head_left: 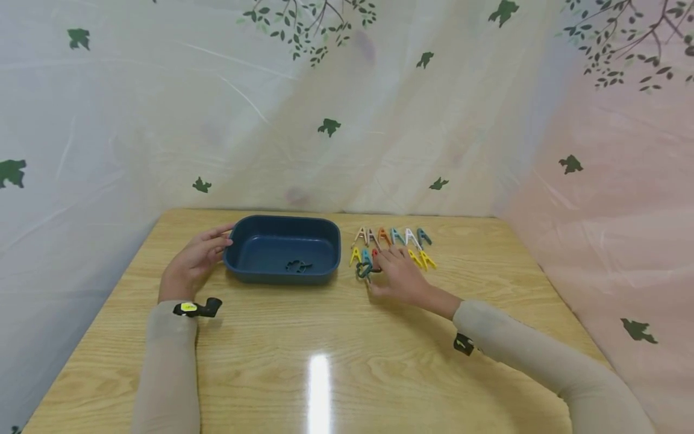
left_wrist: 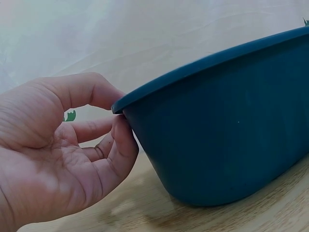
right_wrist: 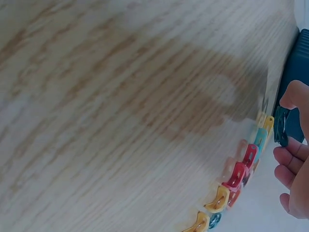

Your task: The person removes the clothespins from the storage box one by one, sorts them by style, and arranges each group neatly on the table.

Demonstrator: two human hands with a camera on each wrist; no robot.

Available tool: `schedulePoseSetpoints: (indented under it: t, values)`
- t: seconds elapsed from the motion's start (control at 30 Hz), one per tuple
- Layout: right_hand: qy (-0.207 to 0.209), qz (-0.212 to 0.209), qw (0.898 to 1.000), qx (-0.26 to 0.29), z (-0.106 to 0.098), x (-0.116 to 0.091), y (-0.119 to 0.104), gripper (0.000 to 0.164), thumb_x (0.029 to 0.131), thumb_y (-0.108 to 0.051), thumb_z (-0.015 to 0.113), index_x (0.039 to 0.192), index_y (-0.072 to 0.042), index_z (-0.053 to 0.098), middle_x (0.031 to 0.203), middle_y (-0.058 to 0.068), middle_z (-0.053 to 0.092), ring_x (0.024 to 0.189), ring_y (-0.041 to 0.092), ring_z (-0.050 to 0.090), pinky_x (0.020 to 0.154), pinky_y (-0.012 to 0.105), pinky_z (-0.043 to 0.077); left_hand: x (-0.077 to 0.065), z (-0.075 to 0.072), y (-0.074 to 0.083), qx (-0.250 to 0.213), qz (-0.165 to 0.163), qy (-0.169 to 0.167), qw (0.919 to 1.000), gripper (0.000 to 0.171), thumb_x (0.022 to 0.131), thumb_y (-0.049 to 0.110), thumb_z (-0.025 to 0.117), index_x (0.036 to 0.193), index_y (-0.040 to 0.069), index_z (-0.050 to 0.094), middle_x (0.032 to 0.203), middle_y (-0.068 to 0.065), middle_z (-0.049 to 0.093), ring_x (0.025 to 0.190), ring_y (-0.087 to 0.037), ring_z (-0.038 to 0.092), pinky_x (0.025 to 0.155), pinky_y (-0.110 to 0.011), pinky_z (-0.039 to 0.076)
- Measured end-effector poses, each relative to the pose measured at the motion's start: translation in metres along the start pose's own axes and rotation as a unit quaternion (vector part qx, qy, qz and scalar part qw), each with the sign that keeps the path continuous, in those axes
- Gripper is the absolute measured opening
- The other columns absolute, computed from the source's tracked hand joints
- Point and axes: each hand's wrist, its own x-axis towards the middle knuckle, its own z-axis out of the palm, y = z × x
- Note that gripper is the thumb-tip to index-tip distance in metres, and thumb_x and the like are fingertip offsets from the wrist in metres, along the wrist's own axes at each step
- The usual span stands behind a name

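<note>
My left hand (head_left: 195, 260) is at the left end of a dark blue plastic basin (head_left: 282, 279). In the left wrist view its thumb and fingers pinch the basin's rim (left_wrist: 164, 82). Dark green clips (head_left: 297, 266) lie on the basin floor. Just right of the basin, my right hand (head_left: 400, 277) pinches a dark green clothespin (right_wrist: 281, 126) between thumb and fingertips, beside two rows of clothespins. The front row has a yellow clothespin (head_left: 355, 257), a light-blue one (head_left: 366, 257) and red ones (right_wrist: 236, 176); the hand partly hides this row in the head view.
Behind, a second row includes an orange clothespin (head_left: 384, 235), a white one (head_left: 412, 237) and a dark teal one (head_left: 424, 235). All stand on a wooden table (head_left: 260, 361), backed by a leaf-patterned cloth (head_left: 379, 163). Light reflects off the table's front.
</note>
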Motion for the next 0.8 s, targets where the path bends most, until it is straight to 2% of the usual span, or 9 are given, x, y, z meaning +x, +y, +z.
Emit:
schedulePoseSetpoints:
  t: [0.23, 0.43, 0.8]
  values:
    - [-0.030, 0.020, 0.999, 0.025, 0.0032, -0.0029, -0.0032, 0.031, 0.078, -0.029, 0.081, 0.093, -0.008, 0.063, 0.091, 0.003, 0.062, 0.087, 0.021, 0.047, 0.083, 0.042, 0.036, 0.0008, -0.0029, 0.0002, 0.030, -0.003, 0.002, 0.9995, 0.035, 0.105, -0.003, 0.048, 0.120, 0.022, 0.067, 0.100, 0.005, 0.069, 0.087, -0.005, 0.065, 0.077, -0.018, 0.056]
    - [-0.054, 0.030, 0.998, 0.011, 0.0088, -0.0050, -0.0019, 0.034, 0.080, -0.034, 0.078, 0.098, -0.009, 0.064, 0.095, 0.002, 0.064, 0.093, 0.021, 0.052, 0.084, 0.040, 0.037, 0.0023, -0.0049, 0.0006, 0.023, -0.009, 0.002, 0.9997, 0.035, 0.105, -0.004, 0.048, 0.120, 0.022, 0.066, 0.098, 0.006, 0.070, 0.085, -0.005, 0.065, 0.076, -0.019, 0.056]
    - [-0.069, 0.050, 0.996, 0.031, 0.0098, -0.0061, -0.0064, 0.034, 0.081, -0.034, 0.078, 0.097, -0.009, 0.061, 0.091, 0.002, 0.061, 0.088, 0.021, 0.048, 0.083, 0.041, 0.037, 0.0026, -0.0050, 0.0005, 0.027, -0.003, -0.004, 0.9996, 0.035, 0.105, -0.004, 0.047, 0.120, 0.022, 0.066, 0.100, 0.006, 0.070, 0.087, -0.005, 0.066, 0.078, -0.019, 0.056]
